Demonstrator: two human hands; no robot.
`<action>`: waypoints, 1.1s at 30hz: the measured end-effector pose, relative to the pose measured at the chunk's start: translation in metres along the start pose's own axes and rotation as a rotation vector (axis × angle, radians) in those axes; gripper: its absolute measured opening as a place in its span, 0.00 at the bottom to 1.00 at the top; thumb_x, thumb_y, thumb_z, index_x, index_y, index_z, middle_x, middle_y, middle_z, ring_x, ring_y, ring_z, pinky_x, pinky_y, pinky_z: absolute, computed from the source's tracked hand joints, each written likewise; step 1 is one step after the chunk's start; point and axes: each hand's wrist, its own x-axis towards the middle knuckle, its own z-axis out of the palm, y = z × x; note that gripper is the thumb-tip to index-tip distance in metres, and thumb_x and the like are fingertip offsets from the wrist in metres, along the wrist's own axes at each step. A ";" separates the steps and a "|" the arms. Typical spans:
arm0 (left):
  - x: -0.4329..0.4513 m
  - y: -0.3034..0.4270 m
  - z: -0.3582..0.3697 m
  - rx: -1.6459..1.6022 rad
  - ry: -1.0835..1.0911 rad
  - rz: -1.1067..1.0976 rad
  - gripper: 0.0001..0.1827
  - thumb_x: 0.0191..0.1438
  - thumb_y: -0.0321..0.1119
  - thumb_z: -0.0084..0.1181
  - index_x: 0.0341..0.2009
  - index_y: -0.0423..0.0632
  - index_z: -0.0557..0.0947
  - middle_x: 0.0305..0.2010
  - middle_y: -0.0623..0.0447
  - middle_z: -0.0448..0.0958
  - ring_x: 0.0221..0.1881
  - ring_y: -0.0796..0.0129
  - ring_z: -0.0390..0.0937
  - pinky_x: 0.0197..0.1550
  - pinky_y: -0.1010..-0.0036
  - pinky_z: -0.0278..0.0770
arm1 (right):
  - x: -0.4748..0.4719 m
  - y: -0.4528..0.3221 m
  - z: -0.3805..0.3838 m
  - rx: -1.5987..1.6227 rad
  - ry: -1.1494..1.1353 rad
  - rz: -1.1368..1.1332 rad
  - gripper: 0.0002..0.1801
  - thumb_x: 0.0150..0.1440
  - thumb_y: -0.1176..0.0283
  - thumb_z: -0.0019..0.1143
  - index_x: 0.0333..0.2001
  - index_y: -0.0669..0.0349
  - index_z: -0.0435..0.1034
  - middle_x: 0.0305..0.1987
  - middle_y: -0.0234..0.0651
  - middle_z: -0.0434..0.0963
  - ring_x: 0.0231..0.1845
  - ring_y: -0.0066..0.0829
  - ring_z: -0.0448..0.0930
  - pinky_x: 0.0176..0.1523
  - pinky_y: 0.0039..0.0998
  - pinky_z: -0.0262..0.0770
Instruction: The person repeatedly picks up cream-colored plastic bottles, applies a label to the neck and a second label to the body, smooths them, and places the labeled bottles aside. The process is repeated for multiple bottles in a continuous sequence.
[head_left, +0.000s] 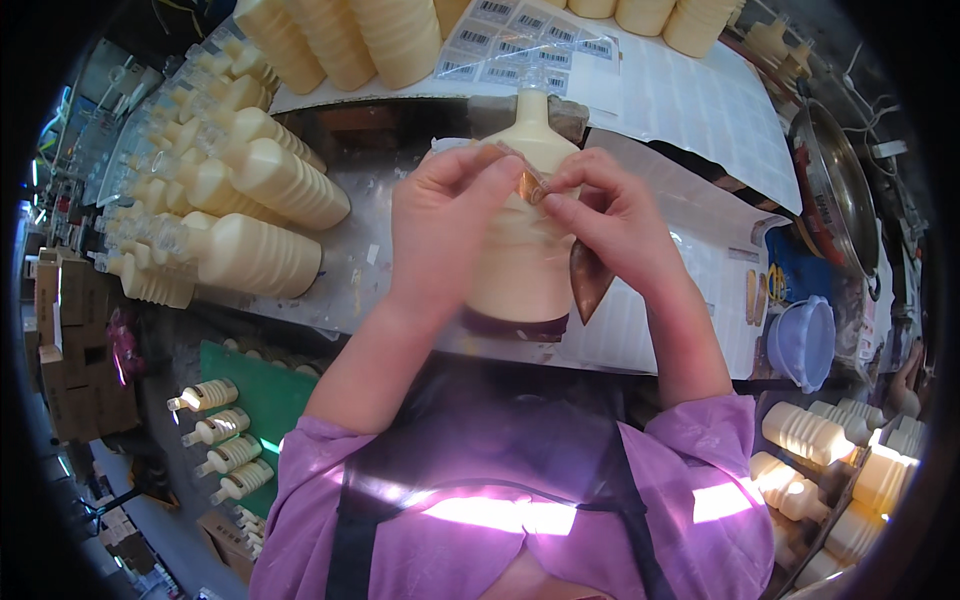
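A cream-coloured ribbed bottle (525, 277) with a narrow neck lies on the worktable before me, its neck pointing away and its base on a dark purple rest. Above its shoulder, my left hand (457, 202) pinches one end of a small copper-brown label (531, 186) between thumb and fingers. The other end is pinched by my right hand (611, 206). Below my right palm hangs a brown pointed piece (589, 281), perhaps a blade or spatula; how it is held is hidden. Two dark blocks stand on either side of the bottle's neck.
Many cream bottles (262, 255) lie and stand at the left. Sheets of barcode stickers (517, 37) and pale backing sheets (690, 97) cover the far and right side. A light blue bucket (801, 341) and yellow-handled scissors (776, 283) are at the right. More bottles stand below on both sides.
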 end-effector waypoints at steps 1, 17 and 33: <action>0.001 0.001 0.002 -0.024 0.003 -0.010 0.06 0.61 0.28 0.65 0.42 0.41 0.87 0.39 0.58 0.83 0.39 0.80 0.76 0.46 0.81 0.73 | -0.001 0.004 -0.003 -0.003 0.008 0.033 0.09 0.61 0.72 0.65 0.43 0.61 0.76 0.41 0.24 0.73 0.35 0.10 0.70 0.40 0.17 0.66; 0.029 -0.048 -0.003 0.167 0.161 0.056 0.10 0.60 0.33 0.67 0.37 0.42 0.79 0.35 0.54 0.82 0.33 0.80 0.76 0.35 0.81 0.75 | 0.021 0.036 -0.005 0.205 0.217 0.108 0.13 0.68 0.63 0.60 0.38 0.62 0.73 0.31 0.25 0.77 0.26 0.11 0.73 0.30 0.18 0.71; 0.027 -0.049 -0.006 0.008 0.140 0.011 0.05 0.62 0.28 0.65 0.38 0.45 0.81 0.36 0.58 0.80 0.36 0.80 0.75 0.41 0.81 0.75 | 0.022 0.024 0.003 0.074 0.283 0.090 0.11 0.66 0.66 0.63 0.37 0.64 0.75 0.33 0.24 0.77 0.34 0.11 0.73 0.39 0.18 0.71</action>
